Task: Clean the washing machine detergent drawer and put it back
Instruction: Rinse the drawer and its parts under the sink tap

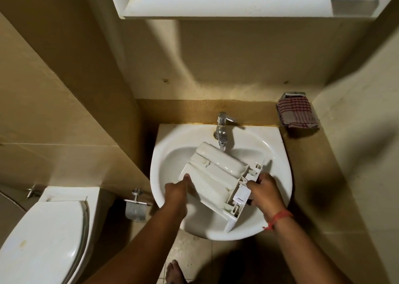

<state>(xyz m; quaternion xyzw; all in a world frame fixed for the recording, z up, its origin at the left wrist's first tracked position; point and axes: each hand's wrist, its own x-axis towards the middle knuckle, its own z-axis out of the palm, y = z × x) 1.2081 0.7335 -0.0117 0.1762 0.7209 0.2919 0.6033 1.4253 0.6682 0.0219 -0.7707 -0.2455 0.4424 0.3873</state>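
Both hands, left (178, 189) and right (266, 189), are gripping the drawer (218, 175) between curled fingers, underside up over the sink (278, 197), best tilted under the tap (222, 132) beyond the fingers.

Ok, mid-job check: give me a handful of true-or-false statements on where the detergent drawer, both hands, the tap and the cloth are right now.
1. The detergent drawer is held over the sink, underside up. True.
2. Only the right hand touches the drawer. False: the left hand touches its left edge too.
3. The tap stands at the sink's back edge, spout above the drawer's far end. True.
4. The checked cloth lies in the sink. False: it hangs on a wall holder to the right.
5. The toilet is on the right. False: it is on the left.
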